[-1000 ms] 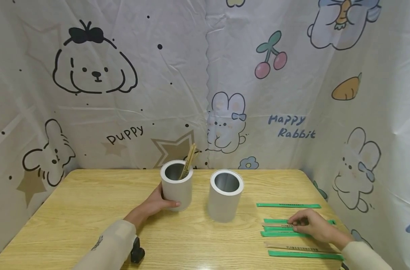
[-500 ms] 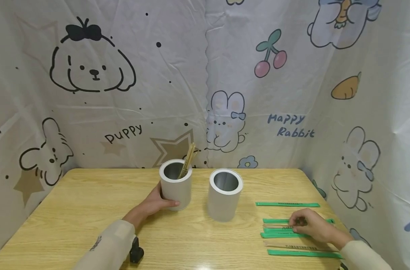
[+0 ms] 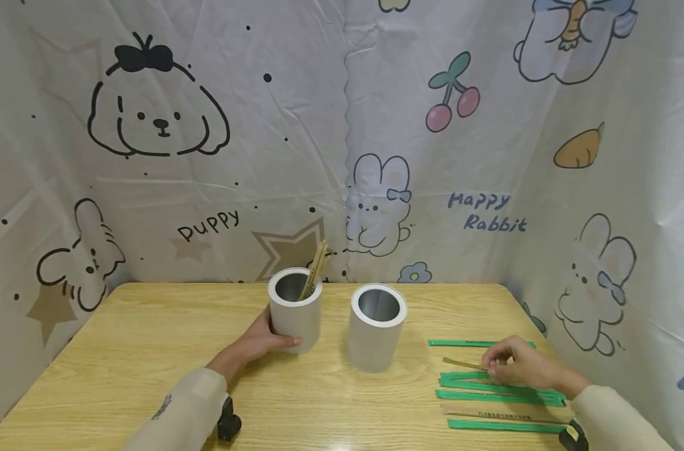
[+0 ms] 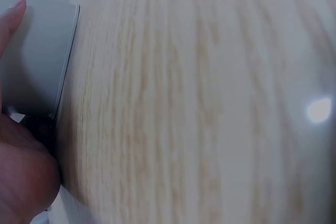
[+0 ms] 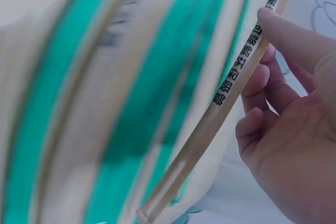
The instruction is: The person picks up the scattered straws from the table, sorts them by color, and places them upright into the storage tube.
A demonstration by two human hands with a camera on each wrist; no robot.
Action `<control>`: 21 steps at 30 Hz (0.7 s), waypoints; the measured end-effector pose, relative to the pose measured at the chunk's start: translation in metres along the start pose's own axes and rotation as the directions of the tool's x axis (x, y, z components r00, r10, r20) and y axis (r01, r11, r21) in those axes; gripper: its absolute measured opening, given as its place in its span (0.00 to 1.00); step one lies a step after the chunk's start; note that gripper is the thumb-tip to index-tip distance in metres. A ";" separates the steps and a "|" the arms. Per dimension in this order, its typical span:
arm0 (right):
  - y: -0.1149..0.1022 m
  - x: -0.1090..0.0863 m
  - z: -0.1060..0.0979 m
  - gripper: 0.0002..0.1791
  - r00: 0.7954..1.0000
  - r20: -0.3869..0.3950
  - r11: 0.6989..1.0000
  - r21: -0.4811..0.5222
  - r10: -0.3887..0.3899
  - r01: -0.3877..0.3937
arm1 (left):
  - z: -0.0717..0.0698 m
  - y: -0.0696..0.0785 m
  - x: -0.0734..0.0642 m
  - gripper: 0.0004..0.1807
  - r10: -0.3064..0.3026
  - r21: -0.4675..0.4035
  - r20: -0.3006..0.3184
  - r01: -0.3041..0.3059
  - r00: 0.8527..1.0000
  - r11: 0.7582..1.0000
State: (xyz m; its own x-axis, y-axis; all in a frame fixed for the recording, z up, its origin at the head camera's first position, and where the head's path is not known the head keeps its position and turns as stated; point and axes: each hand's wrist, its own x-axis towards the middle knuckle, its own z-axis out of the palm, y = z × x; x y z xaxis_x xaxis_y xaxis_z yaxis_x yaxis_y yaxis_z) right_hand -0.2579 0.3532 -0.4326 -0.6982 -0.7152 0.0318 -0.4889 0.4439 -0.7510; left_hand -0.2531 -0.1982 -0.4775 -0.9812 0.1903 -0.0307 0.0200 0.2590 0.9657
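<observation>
Backdrop: I see a pale printed cloth (image 3: 297, 144) hanging behind the table and along both its sides.
Table: the wooden table (image 3: 133, 332) gives me a broad stretch of grain from the left arm out to its left edge, and another between the right cup and the straws.
Cups: two white cylinders stand upright; the left cup (image 3: 298, 322) and right cup (image 3: 376, 338) are near each other but apart, with a narrow lane between. Seen from the head, both rims sit close to or across the line of the far edge.
Left hand: my left hand (image 3: 263, 338) holds the left cup, thumb along its near face, the other fingers mostly hidden.
Right hand: my right hand (image 3: 519, 363) is drawn narrow, pinching a tan straw, near the table's right edge.
Green straws: several green straws (image 3: 500, 425) lie crosswise on the right, some overlapping, with little room between them.
Cup straws: tan straws (image 3: 315, 269) lean against the left cup's right rim.
Loose straw: another tan straw (image 3: 488, 413) lies beside the nearest green one.
Held straw: printed, the pinched straw (image 5: 226, 98) slants over the green ones; its height I cannot tell.
</observation>
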 end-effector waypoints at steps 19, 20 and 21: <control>-0.134 0.082 -0.034 0.07 0.988 -0.149 0.974 0.227 0.037 -0.002 | 0.001 0.001 -0.001 0.61 0.001 0.002 -0.019 -0.001 1.000 1.000; -0.141 0.088 -0.034 0.08 0.987 -0.159 0.966 0.257 0.019 0.023 | 0.001 0.001 -0.002 0.61 0.003 0.005 -0.019 -0.003 1.000 1.000; -0.148 0.095 -0.034 0.09 0.986 -0.168 0.956 0.289 0.001 0.048 | 0.001 0.002 -0.002 0.61 0.003 0.007 -0.020 -0.003 1.000 1.000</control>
State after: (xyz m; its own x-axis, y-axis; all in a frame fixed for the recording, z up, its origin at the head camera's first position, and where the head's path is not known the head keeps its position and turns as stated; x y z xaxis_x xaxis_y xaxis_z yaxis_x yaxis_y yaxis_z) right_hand -0.2698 0.2385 -0.2959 -0.7770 -0.6135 0.1413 -0.3500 0.2344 -0.9069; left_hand -0.2512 -0.1972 -0.4760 -0.9848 0.1725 -0.0223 0.0246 0.2652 0.9639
